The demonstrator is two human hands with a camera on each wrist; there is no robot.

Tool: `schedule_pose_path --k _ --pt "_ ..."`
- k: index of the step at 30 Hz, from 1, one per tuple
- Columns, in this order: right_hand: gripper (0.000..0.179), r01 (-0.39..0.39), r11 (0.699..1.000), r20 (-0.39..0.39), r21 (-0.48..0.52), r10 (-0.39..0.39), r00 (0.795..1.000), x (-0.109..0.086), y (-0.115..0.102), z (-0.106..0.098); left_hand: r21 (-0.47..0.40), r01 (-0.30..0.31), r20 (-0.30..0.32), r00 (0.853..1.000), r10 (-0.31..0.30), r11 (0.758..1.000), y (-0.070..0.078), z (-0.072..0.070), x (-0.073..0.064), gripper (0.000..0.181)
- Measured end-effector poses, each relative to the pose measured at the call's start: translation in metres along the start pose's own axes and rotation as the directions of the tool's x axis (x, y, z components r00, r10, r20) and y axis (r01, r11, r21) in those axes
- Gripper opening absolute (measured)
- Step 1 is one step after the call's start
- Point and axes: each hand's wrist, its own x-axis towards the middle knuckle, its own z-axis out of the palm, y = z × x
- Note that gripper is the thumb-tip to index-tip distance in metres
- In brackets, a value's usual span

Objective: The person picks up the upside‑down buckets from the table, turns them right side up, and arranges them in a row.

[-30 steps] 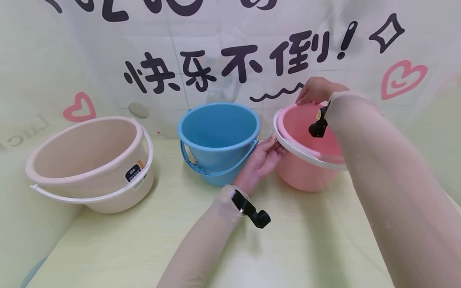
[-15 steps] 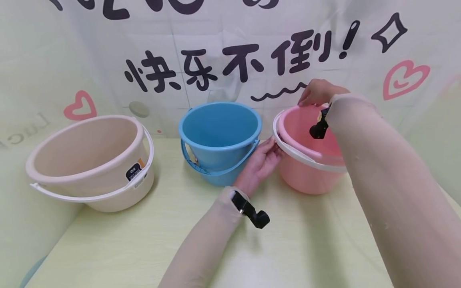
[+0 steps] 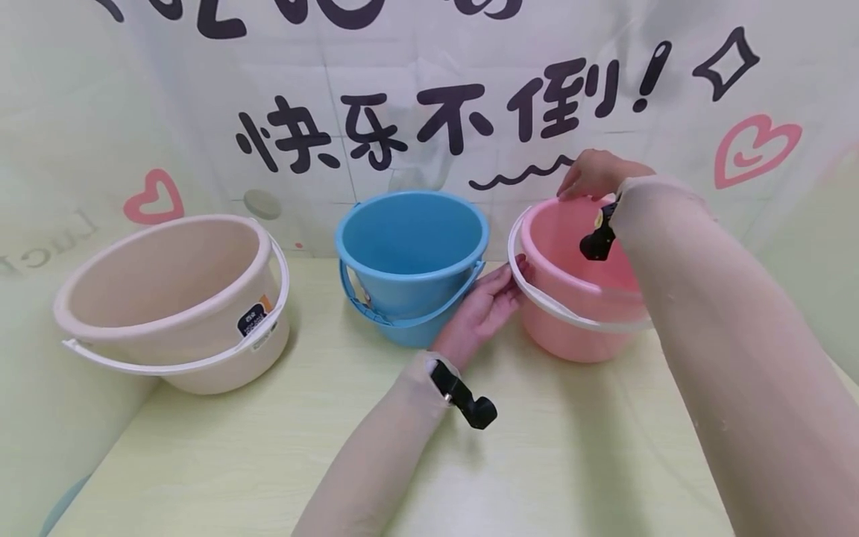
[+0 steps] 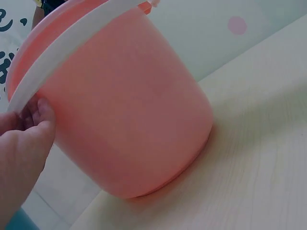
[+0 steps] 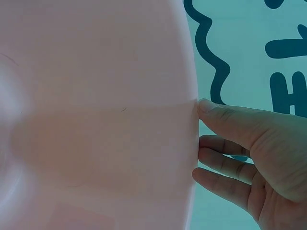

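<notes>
A pink bucket [image 3: 570,335] stands on the table at the right, its white handle [image 3: 557,309] hanging down across its front. At the handle's left side my left hand [image 3: 483,306] holds it with curled fingers, between the pink bucket and a blue bucket [image 3: 403,287]. The left wrist view shows those fingers [image 4: 41,112] tucked under the handle against the bucket wall. My right hand [image 3: 593,173] reaches over the bucket and grips its back rim. In the right wrist view, thumb and fingertips of the right hand [image 5: 244,153] meet the rim [image 5: 194,120].
A wide beige bucket [image 3: 168,343] with a white handle stands at the left. All three buckets are on the pale wooden table [image 3: 537,462]. Behind them hangs a white sheet [image 3: 436,60] with black characters and pink hearts.
The white handle has come down slightly, away from the pink bucket's rim, with my left fingers at it. The pink bucket has shifted slightly; my right hand stays at its back rim.
</notes>
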Motion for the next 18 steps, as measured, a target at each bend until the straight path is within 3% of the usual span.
schedule_pose_path --k 8,18 --pt "0.040 -0.014 1.000 0.018 0.020 0.014 1.000 -0.006 0.000 -0.001 0.050 0.030 -0.093 0.995 -0.025 0.998 0.000 -0.004 0.000 0.036" --pt "0.040 0.021 0.999 0.010 0.037 -0.021 1.000 -0.012 0.001 -0.001 0.180 0.088 -0.186 0.981 -0.054 0.980 0.000 -0.003 0.001 0.033"
